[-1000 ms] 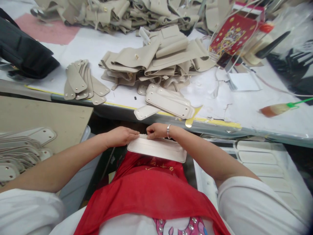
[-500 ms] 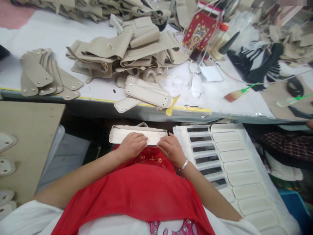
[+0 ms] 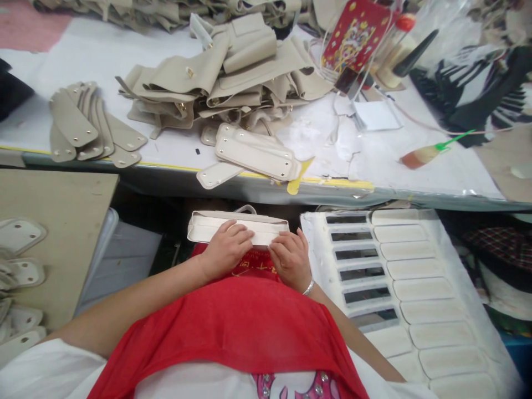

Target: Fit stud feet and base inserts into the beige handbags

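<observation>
A cream, boxy bag body (image 3: 201, 228) is held level at my lap, its long, narrow side facing up and a thin loop standing at its far edge. My left hand (image 3: 228, 250) lies over its middle, fingers curled on the near edge and thumb out of sight. At the right end, my right hand (image 3: 291, 259) grips the near corner with bent fingers pressed close together. Both hands are closed on the bag body; its underside is hidden by them and my red apron.
Beige leather pieces (image 3: 178, 77) are heaped on the table ahead, with riveted strips (image 3: 253, 152) at its edge. To my right stands a slotted rack (image 3: 357, 266) carrying cream oval panels (image 3: 424, 288). A glue bottle (image 3: 419, 158) lies farther right; a board (image 3: 62, 205) with tabs is left.
The view has shifted slightly, so the table items sit farther right. My right hand's fingers have shifted a little at the bag body's corner; my left hand stays on its middle.
</observation>
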`<state>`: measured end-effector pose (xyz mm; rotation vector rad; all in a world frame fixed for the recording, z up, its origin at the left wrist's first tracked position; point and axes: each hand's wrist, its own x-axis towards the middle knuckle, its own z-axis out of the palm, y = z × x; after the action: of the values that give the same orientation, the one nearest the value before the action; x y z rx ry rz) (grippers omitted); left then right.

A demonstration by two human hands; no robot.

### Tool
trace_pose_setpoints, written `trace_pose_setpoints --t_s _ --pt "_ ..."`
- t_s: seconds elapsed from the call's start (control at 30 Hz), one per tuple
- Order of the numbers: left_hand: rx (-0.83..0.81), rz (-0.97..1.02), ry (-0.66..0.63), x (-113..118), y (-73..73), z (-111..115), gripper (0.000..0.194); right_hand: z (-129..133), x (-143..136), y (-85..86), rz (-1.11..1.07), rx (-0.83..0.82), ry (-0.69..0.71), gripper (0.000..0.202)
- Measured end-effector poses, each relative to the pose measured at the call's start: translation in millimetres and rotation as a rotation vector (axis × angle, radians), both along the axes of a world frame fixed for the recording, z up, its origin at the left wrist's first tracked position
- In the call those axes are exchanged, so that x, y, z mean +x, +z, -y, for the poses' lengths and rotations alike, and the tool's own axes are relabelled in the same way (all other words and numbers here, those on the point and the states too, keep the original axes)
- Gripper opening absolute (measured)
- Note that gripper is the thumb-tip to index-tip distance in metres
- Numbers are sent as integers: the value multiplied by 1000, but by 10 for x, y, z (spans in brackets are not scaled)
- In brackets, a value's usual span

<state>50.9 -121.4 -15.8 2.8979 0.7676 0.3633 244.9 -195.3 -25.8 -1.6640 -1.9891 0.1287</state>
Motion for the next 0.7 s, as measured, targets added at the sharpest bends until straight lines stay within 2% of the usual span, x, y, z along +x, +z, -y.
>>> trace_pose_setpoints --t_s 0.13,0.23,0.33,0.43,0.5,0.6,0.7 --pt "-54 -143 128 110 149 -10 14 18 -55 -45 -20 26 -158 8" --pt "-166 -278 169 165 207 -49 17 47 -41 -84 -54 -39 -359 33" --pt "-262 -329 176 188 219 -111 18 71 7 -105 -87 -286 -495 44" --pt "-340 -350 171 199 219 -168 16 74 22 -97 -195 -572 -505 48" --pt "-377 -364 180 206 221 -194 15 60 -9 -76 -388 -760 -493 53" --pt "-412 -353 195 206 222 -216 13 19 -101 -33 -823 -1013 -551 52" --pt "-428 -318 205 194 217 -229 10 -33 -195 4 -1157 -1121 -633 44"
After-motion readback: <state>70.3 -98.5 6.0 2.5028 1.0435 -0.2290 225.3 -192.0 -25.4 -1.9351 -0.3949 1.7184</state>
